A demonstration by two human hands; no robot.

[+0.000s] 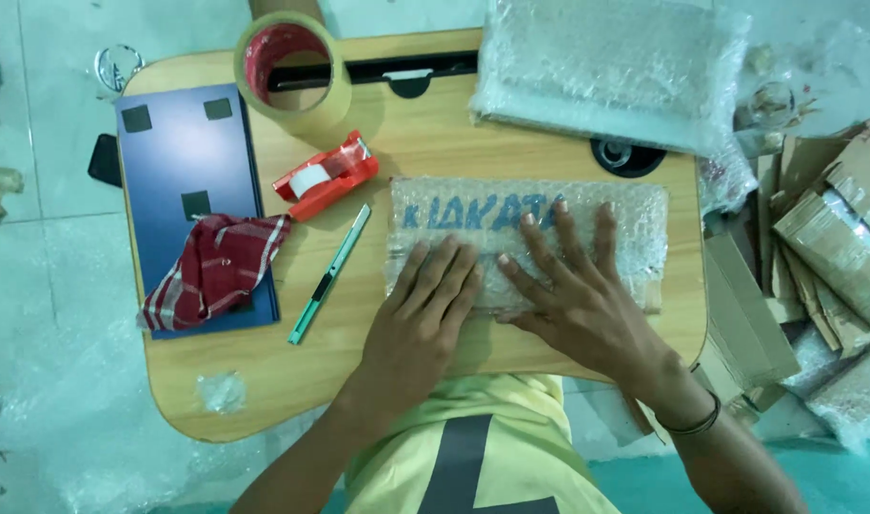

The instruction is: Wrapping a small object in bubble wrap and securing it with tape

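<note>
Left hand (pixel 424 303) & right hand (pixel 570 286), fingers spread flat, gripping nothing, pressing bubble-wrapped flat parcel (pixel 635 224); prob. light, stiff, slippery, best gripped by edges.

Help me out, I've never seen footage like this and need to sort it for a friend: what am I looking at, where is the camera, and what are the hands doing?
There is one picture, from a camera worn on a person's head, looking straight down at a small wooden table. No machine: these are bare hands. The left hand and the right hand both lie flat, fingers spread, on a bubble-wrapped flat package; neither grips anything. To the left lie a green utility knife, a red tape dispenser, a big roll of tan tape, and a red checked cloth on a dark blue board. A bigger bubble-wrapped bundle sits at the far edge, and cardboard pieces are piled at the right.
</note>
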